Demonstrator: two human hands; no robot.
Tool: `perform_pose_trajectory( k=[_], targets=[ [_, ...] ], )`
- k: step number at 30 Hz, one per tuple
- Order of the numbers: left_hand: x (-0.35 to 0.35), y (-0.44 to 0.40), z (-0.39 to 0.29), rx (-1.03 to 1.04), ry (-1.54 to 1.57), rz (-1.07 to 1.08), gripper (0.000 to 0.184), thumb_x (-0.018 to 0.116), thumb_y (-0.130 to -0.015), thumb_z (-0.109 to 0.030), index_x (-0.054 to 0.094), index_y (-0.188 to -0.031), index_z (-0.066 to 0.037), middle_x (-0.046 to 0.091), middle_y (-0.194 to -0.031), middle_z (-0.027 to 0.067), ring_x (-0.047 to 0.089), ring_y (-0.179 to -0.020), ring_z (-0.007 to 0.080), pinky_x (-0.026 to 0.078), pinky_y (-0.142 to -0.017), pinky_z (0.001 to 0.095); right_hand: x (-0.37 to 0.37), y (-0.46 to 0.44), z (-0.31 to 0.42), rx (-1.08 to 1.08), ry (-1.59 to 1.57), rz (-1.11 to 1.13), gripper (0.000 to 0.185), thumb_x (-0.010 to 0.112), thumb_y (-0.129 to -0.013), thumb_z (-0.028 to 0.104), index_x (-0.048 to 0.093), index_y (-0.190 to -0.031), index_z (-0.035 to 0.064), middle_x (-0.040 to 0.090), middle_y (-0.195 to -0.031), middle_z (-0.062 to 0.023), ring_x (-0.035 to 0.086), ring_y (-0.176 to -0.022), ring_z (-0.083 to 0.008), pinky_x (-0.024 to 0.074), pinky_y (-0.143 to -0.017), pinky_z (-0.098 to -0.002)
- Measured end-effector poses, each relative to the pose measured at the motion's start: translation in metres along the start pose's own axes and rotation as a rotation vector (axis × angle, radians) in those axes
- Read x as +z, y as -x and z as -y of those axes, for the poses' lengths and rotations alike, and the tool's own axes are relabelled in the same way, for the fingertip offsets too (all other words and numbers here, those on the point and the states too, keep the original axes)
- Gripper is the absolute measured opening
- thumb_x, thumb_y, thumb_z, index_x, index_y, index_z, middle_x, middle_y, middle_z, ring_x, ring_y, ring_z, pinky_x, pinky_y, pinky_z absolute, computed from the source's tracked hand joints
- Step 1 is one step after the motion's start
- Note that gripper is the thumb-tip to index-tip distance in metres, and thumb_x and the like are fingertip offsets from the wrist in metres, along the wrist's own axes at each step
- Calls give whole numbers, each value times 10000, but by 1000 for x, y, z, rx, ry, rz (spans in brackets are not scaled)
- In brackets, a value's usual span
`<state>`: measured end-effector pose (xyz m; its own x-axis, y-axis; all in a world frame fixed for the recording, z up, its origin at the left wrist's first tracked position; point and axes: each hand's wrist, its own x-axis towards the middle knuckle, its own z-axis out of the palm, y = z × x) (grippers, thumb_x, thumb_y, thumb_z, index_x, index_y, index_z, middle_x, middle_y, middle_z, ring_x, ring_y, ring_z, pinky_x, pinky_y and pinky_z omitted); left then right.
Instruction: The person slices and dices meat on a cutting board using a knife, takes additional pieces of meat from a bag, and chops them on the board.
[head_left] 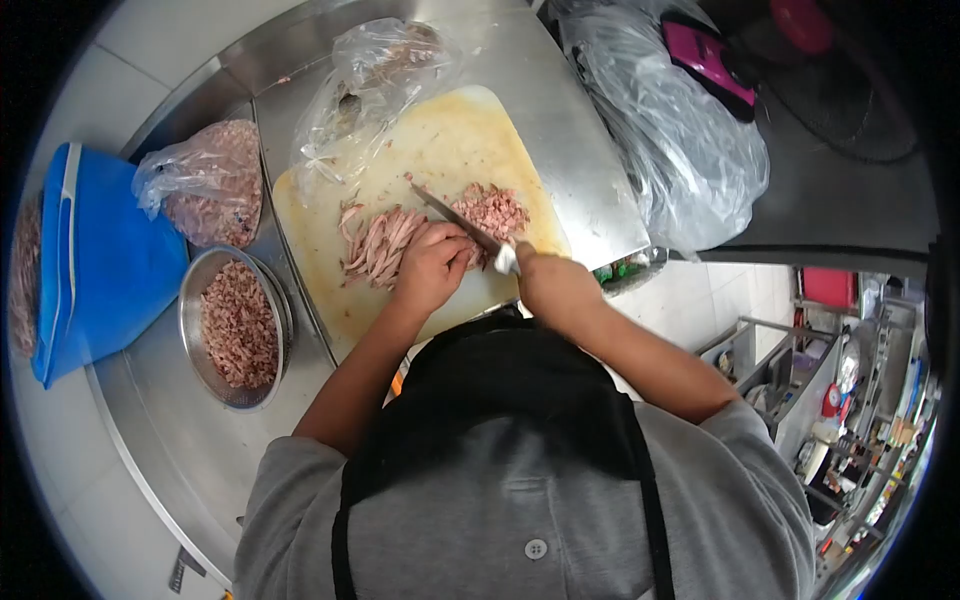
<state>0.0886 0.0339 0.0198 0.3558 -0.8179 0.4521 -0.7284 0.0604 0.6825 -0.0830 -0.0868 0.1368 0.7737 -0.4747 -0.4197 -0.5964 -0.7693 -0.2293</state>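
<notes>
My right hand (pixel 552 285) is closed round the pale handle of a knife (pixel 457 218), whose blade points up and left over the cutting board (pixel 420 130). Beside the blade, my left hand (pixel 434 262) has its fingers bent together on the right end of a heap of pink meat strips (pixel 376 246). Small diced meat (pixel 492 211) lies on the other side of the blade. A clear plastic bag (pixel 350 95) with scraps in it rests over the board's upper left edge.
Left of the board are a metal bowl (pixel 238 325) of diced meat, a clear bag (pixel 222 185) of chopped meat and a blue container (pixel 110 255). Right of the steel counter (pixel 560 130) lie plastic bags (pixel 670 140). Shelves (pixel 850 440) stand at the far right.
</notes>
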Motion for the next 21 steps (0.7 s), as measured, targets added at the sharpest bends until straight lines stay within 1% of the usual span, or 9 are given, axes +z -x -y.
perform_pose_trajectory(
  k=[2, 5, 7, 11, 14, 16, 17, 19, 21],
  targets=[
    [-3, -3, -5, 45, -13, 4, 173, 800, -763, -74, 725, -914, -35, 666, -989, 107, 638, -970, 301, 504, -905, 432, -30, 10, 7, 4, -7, 39, 219, 499, -927, 87, 545, -1123, 2, 712, -870, -234, 712, -839, -412, 553, -728, -520],
    [-16, -6, -13, -65, 94, -1, 182, 804, -756, -68, 720, -914, -33, 665, -981, 108, 646, -956, 307, 504, -910, 437, -46, 32, 6, 8, -2, 130, 235, 492, -917, 65, 547, -1132, -10, 718, -913, -247, 718, -883, -412, 559, -762, -514],
    [-19, -5, -9, -28, 54, 111, 210, 822, -745, -83, 713, -916, -30, 657, -998, 113, 641, -977, 317, 506, -913, 426, -44, 42, 10, 135, -2, 237, 223, 489, -920, 72, 547, -1119, -13, 717, -921, -250, 717, -883, -414, 559, -764, -514],
    [-11, 0, -1, 38, -12, 98, 230, 834, -735, -93, 707, -916, -27, 653, -1006, 119, 636, -984, 320, 509, -904, 414, -10, 5, 19, 54, -54, 90, 227, 481, -928, 71, 556, -1127, -6, 723, -937, -241, 717, -879, -414, 561, -761, -508],
    [-16, -6, -4, 47, 44, 110, 214, 826, -743, -81, 711, -917, -32, 658, -1007, 113, 640, -977, 319, 509, -909, 416, -31, 10, 17, 45, -23, 90, 248, 479, -925, 69, 550, -1151, -5, 721, -943, -235, 717, -884, -406, 559, -754, -505],
    [-26, -8, -19, -92, 107, 70, 163, 792, -762, -86, 723, -905, -49, 653, -992, 85, 629, -995, 304, 509, -922, 411, -47, 34, 14, 46, -32, 121, 249, 479, -919, 64, 546, -1149, -3, 721, -935, -234, 717, -884, -404, 559, -755, -506],
    [-24, -7, -15, -99, 108, 67, 163, 792, -762, -86, 723, -905, -49, 653, -992, 85, 629, -995, 304, 509, -922, 411, -44, 41, 13, 43, -28, 128, 249, 479, -919, 64, 546, -1149, -3, 721, -935, -234, 717, -884, -404, 559, -755, -506],
    [-19, -2, -4, -3, 50, 94, 119, 775, -777, -34, 720, -882, -26, 671, -956, 109, 654, -937, 303, 523, -879, 411, -31, 49, 11, 118, -11, 178, 191, 494, -914, 77, 537, -1092, 25, 703, -845, -216, 703, -800, -414, 538, -707, -528],
    [-13, 3, 0, -36, 73, 86, 100, 767, -775, -41, 722, -864, -33, 667, -945, 101, 650, -933, 302, 531, -848, 405, -9, 35, 13, 78, -62, 103, 196, 494, -914, 80, 540, -1096, 24, 705, -850, -215, 708, -806, -410, 544, -704, -517]
  ],
)
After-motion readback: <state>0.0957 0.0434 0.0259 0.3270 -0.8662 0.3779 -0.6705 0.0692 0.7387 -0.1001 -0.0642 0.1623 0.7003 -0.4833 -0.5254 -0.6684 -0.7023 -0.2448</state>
